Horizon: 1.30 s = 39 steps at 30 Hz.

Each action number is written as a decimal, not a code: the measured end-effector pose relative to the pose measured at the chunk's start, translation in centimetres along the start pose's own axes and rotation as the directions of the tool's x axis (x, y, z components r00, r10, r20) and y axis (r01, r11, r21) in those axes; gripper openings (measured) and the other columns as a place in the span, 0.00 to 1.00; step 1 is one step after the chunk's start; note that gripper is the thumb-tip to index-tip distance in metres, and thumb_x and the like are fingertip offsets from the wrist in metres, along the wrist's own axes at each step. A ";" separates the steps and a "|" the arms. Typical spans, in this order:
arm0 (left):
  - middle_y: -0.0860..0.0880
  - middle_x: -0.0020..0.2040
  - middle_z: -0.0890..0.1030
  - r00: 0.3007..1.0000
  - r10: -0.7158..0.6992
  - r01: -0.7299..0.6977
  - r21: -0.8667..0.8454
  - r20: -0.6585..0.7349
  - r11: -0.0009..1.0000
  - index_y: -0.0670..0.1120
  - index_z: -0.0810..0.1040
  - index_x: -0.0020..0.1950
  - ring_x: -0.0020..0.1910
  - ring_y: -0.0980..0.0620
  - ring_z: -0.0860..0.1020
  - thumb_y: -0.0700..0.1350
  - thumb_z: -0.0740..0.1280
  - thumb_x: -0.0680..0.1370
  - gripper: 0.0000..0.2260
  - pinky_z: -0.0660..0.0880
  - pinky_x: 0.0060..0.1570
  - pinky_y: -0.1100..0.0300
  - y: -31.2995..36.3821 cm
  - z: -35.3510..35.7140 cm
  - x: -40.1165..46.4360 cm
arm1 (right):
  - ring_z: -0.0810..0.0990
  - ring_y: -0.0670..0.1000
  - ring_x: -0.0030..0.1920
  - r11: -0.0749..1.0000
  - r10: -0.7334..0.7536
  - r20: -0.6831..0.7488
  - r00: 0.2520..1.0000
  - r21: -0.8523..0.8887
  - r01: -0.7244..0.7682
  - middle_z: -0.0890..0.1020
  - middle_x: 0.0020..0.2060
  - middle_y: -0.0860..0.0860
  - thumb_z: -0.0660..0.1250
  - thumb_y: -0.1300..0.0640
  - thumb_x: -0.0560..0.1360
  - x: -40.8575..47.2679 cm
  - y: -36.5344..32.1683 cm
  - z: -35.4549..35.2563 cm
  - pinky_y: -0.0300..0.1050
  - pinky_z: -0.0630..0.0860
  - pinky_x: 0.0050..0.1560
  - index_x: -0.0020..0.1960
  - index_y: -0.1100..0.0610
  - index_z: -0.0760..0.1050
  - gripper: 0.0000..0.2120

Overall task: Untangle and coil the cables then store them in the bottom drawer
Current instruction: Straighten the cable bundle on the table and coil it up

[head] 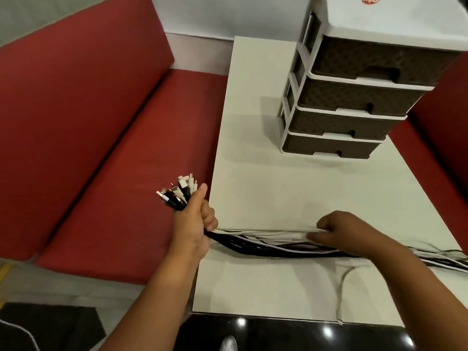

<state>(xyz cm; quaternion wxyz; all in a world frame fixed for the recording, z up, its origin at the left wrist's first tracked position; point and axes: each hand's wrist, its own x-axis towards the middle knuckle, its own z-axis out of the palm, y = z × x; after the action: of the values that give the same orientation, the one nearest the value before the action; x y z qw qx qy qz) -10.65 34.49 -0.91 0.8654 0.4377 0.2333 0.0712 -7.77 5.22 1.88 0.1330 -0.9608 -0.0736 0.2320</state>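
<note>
A bundle of black and white cables point(266, 245) stretches sideways across the white table point(266, 188). My left hand point(196, 224) grips one end of the bundle in a fist beyond the table's left edge, with the plugs point(178, 192) fanning out above it. Further right, my right hand point(339, 230) curls its fingers round the white strands on top of the bundle. The cables' far ends point(445, 259) trail off to the right. One grey cable point(340, 287) loops loose toward the front edge. The bottom drawer point(329, 146) of the drawer unit is closed.
A white drawer unit point(359, 92) with several brown drawers stands at the back right of the table. A red bench seat point(114, 186) runs along the left, and a second red seat point(438, 127) sits at the right. Dark glossy floor lies below the front edge.
</note>
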 end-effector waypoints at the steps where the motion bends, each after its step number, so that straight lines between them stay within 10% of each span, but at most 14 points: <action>1: 0.55 0.22 0.55 1.000 -0.004 0.004 -0.012 0.000 1.000 0.52 0.58 0.30 0.20 0.58 0.52 0.45 0.64 0.80 0.22 0.53 0.20 0.65 0.2 -0.3 0.3 | 0.67 0.48 0.29 0.995 0.051 -0.074 0.996 -0.078 -0.057 0.66 0.24 0.48 0.68 0.43 0.74 0.1 1.2 -0.7 0.46 0.61 0.33 0.30 0.55 0.63 0.24; 4: 0.56 0.22 0.55 1.000 -0.012 0.012 -0.055 -0.003 0.998 0.52 0.60 0.31 0.19 0.59 0.53 0.45 0.63 0.80 0.20 0.53 0.18 0.66 0.3 -0.8 0.7 | 0.76 0.51 0.47 0.931 0.196 -0.116 0.974 -0.288 -0.222 0.79 0.43 0.47 0.66 0.36 0.72 -0.2 2.5 -1.9 0.46 0.70 0.47 0.42 0.47 0.72 0.15; 6: 0.56 0.22 0.55 1.000 -0.020 0.020 -0.078 -0.005 0.997 0.52 0.62 0.32 0.19 0.59 0.52 0.45 0.63 0.81 0.18 0.52 0.18 0.66 0.3 -1.1 0.9 | 0.71 0.53 0.63 0.894 0.236 0.002 0.972 -0.393 -0.216 0.73 0.63 0.47 0.69 0.34 0.69 -1.1 1.3 -1.6 0.51 0.71 0.60 0.65 0.43 0.68 0.28; 9: 0.55 0.22 0.54 0.999 -0.038 0.037 -0.103 -0.003 0.994 0.53 0.61 0.32 0.19 0.59 0.52 0.46 0.63 0.80 0.19 0.50 0.19 0.65 0.3 -1.4 0.9 | 0.63 0.52 0.72 0.961 -0.058 -0.003 0.998 -0.271 0.055 0.64 0.72 0.47 0.70 0.37 0.70 -2.3 -4.4 -0.6 0.49 0.64 0.69 0.76 0.45 0.56 0.41; 14: 0.55 0.22 0.54 0.998 -0.050 0.053 -0.144 0.023 0.988 0.52 0.58 0.31 0.19 0.58 0.52 0.45 0.62 0.81 0.20 0.51 0.18 0.66 0.9 -1.0 0.1 | 0.74 0.51 0.61 0.913 -0.406 -0.035 0.913 0.013 0.407 0.75 0.62 0.48 0.69 0.42 0.73 -1.8 -15.0 4.1 0.47 0.72 0.59 0.71 0.47 0.65 0.29; 19: 0.55 0.23 0.53 0.994 -0.082 0.097 -0.224 0.076 0.970 0.52 0.56 0.31 0.19 0.58 0.51 0.46 0.63 0.80 0.21 0.52 0.18 0.65 2.5 -0.9 -0.6 | 0.77 0.53 0.41 0.945 -0.322 0.011 0.947 0.067 0.320 0.77 0.38 0.47 0.68 0.48 0.71 -0.2 -15.1 4.9 0.46 0.72 0.39 0.45 0.49 0.71 0.08; 30: 0.55 0.21 0.59 0.954 -0.271 0.202 -0.398 -0.126 0.895 0.50 0.60 0.33 0.19 0.58 0.59 0.47 0.63 0.81 0.18 0.62 0.22 0.66 0.3 -3.4 1.8 | 0.74 0.55 0.41 0.954 -0.278 -0.006 0.961 -0.115 0.275 0.77 0.40 0.50 0.62 0.47 0.77 1.1 -12.5 7.5 0.46 0.66 0.37 0.46 0.51 0.68 0.09; 35: 0.52 0.38 0.82 0.900 -0.406 0.414 0.017 -0.161 0.910 0.50 0.78 0.46 0.39 0.54 0.78 0.62 0.66 0.75 0.16 0.74 0.44 0.58 -1.7 -7.9 1.2 | 0.77 0.55 0.45 0.949 -0.283 0.039 0.958 -0.136 0.286 0.81 0.45 0.51 0.63 0.45 0.76 2.3 -12.5 8.1 0.46 0.69 0.39 0.49 0.53 0.73 0.11; 39: 0.49 0.53 0.83 0.859 -0.501 0.398 0.756 -0.106 0.521 0.46 0.80 0.58 0.50 0.53 0.80 0.73 0.69 0.63 0.36 0.75 0.47 0.57 0.6 -11.2 -1.1 | 0.77 0.54 0.45 0.945 -0.298 0.080 0.951 -0.113 0.305 0.80 0.44 0.50 0.64 0.45 0.76 3.0 -12.5 7.6 0.46 0.71 0.41 0.49 0.51 0.74 0.10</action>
<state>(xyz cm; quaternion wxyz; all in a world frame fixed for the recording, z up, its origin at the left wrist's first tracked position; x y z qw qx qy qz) -16.77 42.64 -5.77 0.6037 0.6846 0.2915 -0.2861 -9.70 19.45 -2.30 0.1045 -0.9370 -0.2380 0.2333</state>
